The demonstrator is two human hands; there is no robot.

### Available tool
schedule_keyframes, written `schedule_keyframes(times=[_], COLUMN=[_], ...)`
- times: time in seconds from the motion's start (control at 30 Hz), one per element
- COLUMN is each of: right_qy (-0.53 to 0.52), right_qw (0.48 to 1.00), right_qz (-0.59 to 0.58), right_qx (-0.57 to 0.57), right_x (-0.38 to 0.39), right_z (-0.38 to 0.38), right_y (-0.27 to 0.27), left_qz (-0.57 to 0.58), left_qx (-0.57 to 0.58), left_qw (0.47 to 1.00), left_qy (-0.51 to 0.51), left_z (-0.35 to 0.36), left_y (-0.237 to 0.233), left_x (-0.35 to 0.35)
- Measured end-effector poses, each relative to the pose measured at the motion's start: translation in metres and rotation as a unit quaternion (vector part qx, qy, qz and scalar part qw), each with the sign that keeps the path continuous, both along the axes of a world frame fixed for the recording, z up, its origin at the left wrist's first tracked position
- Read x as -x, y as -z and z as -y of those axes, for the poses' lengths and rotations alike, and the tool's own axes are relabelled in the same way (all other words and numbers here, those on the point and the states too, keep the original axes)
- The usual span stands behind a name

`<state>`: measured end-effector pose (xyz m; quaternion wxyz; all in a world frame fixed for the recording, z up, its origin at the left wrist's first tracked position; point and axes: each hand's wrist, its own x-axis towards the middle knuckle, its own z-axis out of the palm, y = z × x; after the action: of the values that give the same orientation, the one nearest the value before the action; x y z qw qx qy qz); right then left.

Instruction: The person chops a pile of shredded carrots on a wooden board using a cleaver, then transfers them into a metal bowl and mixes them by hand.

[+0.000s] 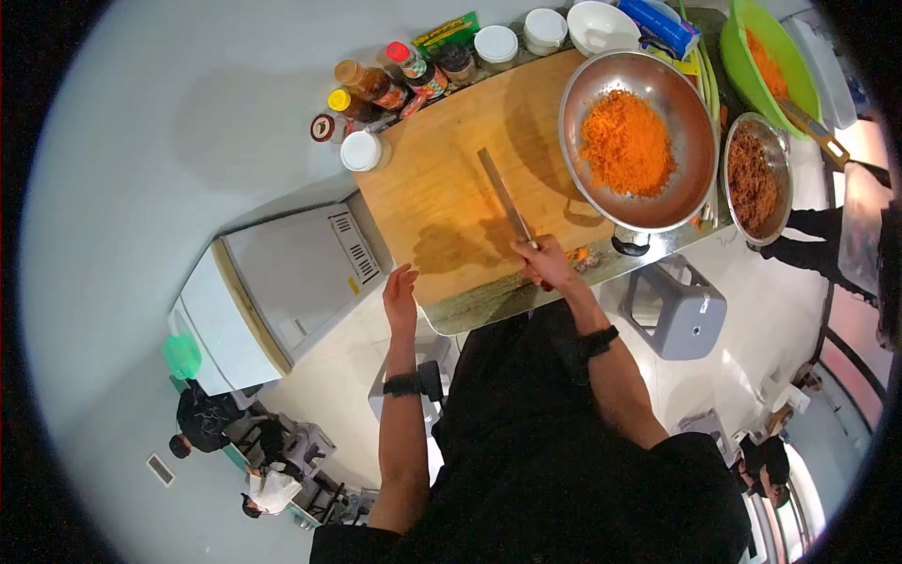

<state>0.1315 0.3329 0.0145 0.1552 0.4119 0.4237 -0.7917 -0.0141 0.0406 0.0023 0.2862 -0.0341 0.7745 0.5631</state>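
My right hand (547,263) is wrapped round the handle of a kitchen knife (505,195) at the front edge of the wooden cutting board (437,179). The blade points away from me, over the board. By the board's front left corner my left hand (400,291) holds nothing, its fingers stretched out. A steel pan (693,169) with finely chopped carrot (628,146) stands over the board's right side. Small orange scraps (580,256) lie on the counter edge to the right of my right hand.
Sauce bottles (376,85), white-lidded jars (496,44) and a white bowl (601,28) line the back. On the right are a metal bowl of brown crumbly food (754,179) and a green bowl (738,56). A grey stool (691,315) stands below; a white fridge (211,320) is left.
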Motion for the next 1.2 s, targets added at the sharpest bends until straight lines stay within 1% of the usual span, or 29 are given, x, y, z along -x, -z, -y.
schedule_keyframes(times=[0.03,0.07,0.1,0.13,0.17,0.2,0.27,0.3,0.37,0.4,0.47,0.5,0.57,0.6,0.67,0.7,0.73,0.77,0.8,0.83,0.87,0.9,0.93,1.0,1.03,1.07,1.1,1.17,1.2], right_qy=[-0.031,-0.061,-0.063,-0.061,-0.058,-0.058,-0.012,-0.013,-0.155,-0.155,-0.256,-0.256,-0.317,-0.315,-0.26,-0.261,-0.292,-0.322,-0.323,-0.266,-0.209,-0.21,-0.186,-0.163,-0.131,-0.094,-0.094,0.031,0.031], right_qw=[0.982,0.927,0.927,0.871,0.799,0.798,0.795,0.796,0.788,0.788,0.768,0.768,0.806,0.806,0.806,0.805,0.811,0.815,0.816,0.846,0.873,0.873,0.87,0.866,0.932,0.975,0.975,0.996,0.996], right_qz=[-0.036,-0.07,-0.068,-0.042,-0.016,-0.016,0.098,0.095,0.125,0.126,0.055,0.057,0.015,0.017,-0.079,-0.078,-0.049,-0.021,-0.019,-0.024,-0.028,-0.025,-0.037,-0.044,-0.001,0.044,0.048,0.059,0.063], right_qx=[-0.185,-0.363,-0.364,-0.486,-0.599,-0.599,-0.598,-0.597,-0.583,-0.583,-0.584,-0.584,-0.5,-0.5,-0.526,-0.527,-0.505,-0.481,-0.48,-0.461,-0.44,-0.439,-0.456,-0.471,-0.337,-0.194,-0.195,-0.061,-0.061], right_x=[-0.002,-0.002,0.002,0.009,0.016,0.022,0.039,0.042,0.039,0.038,0.031,0.029,0.023,0.018,0.011,0.01,0.008,0.006,0.002,-0.003,-0.008,-0.016,-0.025,-0.036,-0.042,-0.045,-0.05,-0.061,-0.064], right_z=[-0.007,-0.012,-0.014,-0.02,-0.026,-0.032,-0.039,-0.044,-0.052,-0.048,-0.032,-0.02,0.009,0.02,0.03,0.026,0.022,0.018,0.011,0.0,-0.009,-0.015,-0.022,-0.028,-0.033,-0.036,-0.035,-0.03,-0.029], right_y=[-0.001,-0.001,0.002,0.006,0.01,0.013,0.018,0.024,0.038,0.036,0.032,0.035,0.044,0.039,0.024,0.021,0.018,0.015,0.007,-0.002,-0.007,-0.004,-0.001,0.001,-0.004,-0.008,-0.005,0.005,0.006], left_qz=[0.002,-0.015,-0.031,-0.03,-0.021,-0.012,-0.019,-0.025,-0.019,-0.012,0.001,0.01,0.007,0.002,-0.009,-0.019,-0.018,-0.055,-0.091,-0.089,-0.121,-0.153,-0.149,-0.334,-0.329,-0.354,-0.38,-0.393,-0.408], left_qx=[-0.001,0.021,0.042,0.039,0.036,0.033,0.023,0.012,0.032,0.049,0.056,0.063,0.061,0.058,0.049,0.04,0.04,0.058,0.076,0.076,0.135,0.192,0.193,0.261,0.26,0.246,0.231,0.215,0.201], left_qw=[1.0,0.999,0.998,0.998,0.999,0.999,0.999,1.0,0.999,0.999,0.998,0.998,0.998,0.998,0.999,0.999,0.999,0.997,0.992,0.992,0.981,0.963,0.964,0.882,0.884,0.872,0.859,0.854,0.848], left_qy=[-0.002,0.02,0.042,0.042,0.034,0.027,0.017,0.008,0.005,0.004,-0.01,-0.024,-0.02,-0.017,-0.012,-0.011,-0.012,0.012,0.037,0.037,0.072,0.107,0.108,0.207,0.208,0.23,0.252,0.264,0.274], left_z=[-0.001,-0.002,-0.001,0.0,0.002,0.004,0.004,0.006,0.014,0.015,0.015,0.014,0.016,0.016,0.011,0.008,0.005,0.001,-0.003,-0.013,-0.023,-0.032,-0.037,-0.05,-0.06,-0.071,-0.084,-0.106,-0.116], left_y=[0.0,0.0,-0.001,0.002,0.006,0.007,0.0,-0.003,-0.003,-0.004,-0.006,-0.007,-0.005,-0.004,-0.003,-0.002,0.001,0.004,0.008,0.002,-0.003,-0.005,0.0,0.013,0.013,0.014,0.014,0.026,0.031], left_x=[0.001,0.001,0.0,0.0,0.0,0.0,-0.001,-0.001,0.001,0.001,-0.001,-0.002,-0.005,-0.005,-0.004,-0.004,-0.004,-0.003,-0.001,0.0,0.002,0.004,0.008,0.018,0.022,0.027,0.033,0.04,0.042])
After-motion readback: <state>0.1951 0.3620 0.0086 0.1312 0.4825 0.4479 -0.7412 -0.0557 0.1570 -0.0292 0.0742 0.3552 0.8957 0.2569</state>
